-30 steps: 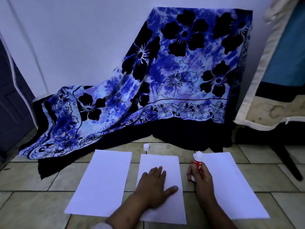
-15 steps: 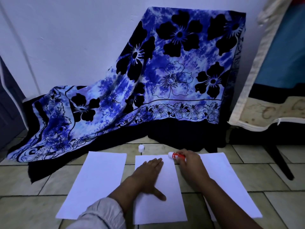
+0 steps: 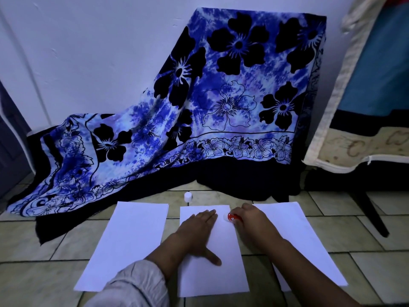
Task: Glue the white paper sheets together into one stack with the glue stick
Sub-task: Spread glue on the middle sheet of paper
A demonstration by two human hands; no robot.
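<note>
Three white paper sheets lie side by side on the tiled floor: a left sheet (image 3: 130, 244), a middle sheet (image 3: 223, 275) and a right sheet (image 3: 298, 235). My left hand (image 3: 197, 231) presses flat on the middle sheet, fingers straight, thumb spread. My right hand (image 3: 250, 220) grips the red-and-white glue stick (image 3: 230, 217), tilted over with its tip on the middle sheet's upper right area. The stick's white cap (image 3: 188, 197) stands on the floor just beyond the middle sheet.
A blue floral cloth (image 3: 221, 103) drapes over something against the white wall behind the sheets. A mattress edge and dark frame leg (image 3: 371, 213) stand at the right. Beige floor tiles (image 3: 44, 280) surround the sheets.
My right hand has tipped the glue stick down from upright and brought it onto the top of the middle sheet. My left hand slid a little farther up the sheet.
</note>
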